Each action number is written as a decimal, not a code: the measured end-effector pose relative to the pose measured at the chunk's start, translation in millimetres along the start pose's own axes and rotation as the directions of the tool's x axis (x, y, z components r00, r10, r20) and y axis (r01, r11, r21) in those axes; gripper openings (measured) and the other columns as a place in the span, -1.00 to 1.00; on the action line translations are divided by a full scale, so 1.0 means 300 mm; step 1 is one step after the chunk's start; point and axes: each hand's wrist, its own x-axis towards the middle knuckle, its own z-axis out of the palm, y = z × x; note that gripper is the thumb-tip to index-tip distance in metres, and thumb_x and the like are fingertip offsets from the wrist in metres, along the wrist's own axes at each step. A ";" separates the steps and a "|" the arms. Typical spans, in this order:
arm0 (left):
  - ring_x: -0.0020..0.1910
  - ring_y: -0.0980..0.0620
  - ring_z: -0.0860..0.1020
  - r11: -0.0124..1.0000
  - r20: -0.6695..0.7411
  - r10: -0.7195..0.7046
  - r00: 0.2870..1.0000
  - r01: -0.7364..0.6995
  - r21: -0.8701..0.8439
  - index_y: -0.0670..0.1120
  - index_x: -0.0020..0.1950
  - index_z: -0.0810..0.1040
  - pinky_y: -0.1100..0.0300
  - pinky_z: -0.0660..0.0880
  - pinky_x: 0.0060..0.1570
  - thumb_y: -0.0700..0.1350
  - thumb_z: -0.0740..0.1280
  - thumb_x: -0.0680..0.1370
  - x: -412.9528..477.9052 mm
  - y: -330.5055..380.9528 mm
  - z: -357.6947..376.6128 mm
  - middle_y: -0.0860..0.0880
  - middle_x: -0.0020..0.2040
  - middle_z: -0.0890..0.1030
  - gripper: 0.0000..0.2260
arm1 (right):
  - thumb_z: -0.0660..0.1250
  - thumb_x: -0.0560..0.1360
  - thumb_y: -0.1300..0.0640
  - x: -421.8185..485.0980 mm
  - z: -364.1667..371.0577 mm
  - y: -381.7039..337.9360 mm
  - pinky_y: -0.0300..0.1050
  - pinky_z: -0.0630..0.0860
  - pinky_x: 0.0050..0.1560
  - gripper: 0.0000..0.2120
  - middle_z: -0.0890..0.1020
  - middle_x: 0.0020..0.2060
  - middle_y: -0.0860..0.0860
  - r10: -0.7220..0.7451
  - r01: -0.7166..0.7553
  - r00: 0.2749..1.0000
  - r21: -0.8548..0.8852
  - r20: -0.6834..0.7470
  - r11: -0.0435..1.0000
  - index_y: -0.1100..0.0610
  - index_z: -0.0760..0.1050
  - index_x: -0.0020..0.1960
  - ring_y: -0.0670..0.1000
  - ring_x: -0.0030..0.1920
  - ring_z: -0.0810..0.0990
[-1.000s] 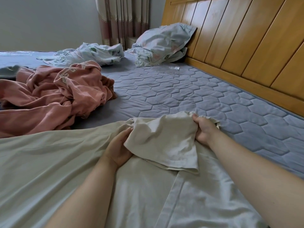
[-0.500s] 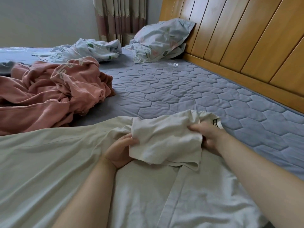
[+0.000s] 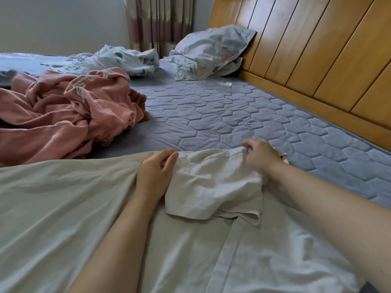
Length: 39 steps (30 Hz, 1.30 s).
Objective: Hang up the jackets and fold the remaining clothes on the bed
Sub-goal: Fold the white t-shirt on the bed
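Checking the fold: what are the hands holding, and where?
The right hand pinches the sleeve at its far hem; the left hand touches its left edge, grip unclear.
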 end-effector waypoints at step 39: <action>-0.27 -0.03 0.51 0.513 0.503 -0.578 0.643 0.765 -0.389 -0.21 0.10 0.56 0.16 0.46 -0.26 -0.12 0.13 0.65 0.069 0.039 -0.053 -0.13 -0.11 0.60 -0.75 | 0.32 0.48 0.30 0.008 -0.017 0.026 -0.14 0.53 -0.32 -0.85 0.63 -0.31 0.06 0.444 -0.387 0.878 0.810 0.177 0.442 0.10 0.61 -0.12 0.05 -0.30 0.58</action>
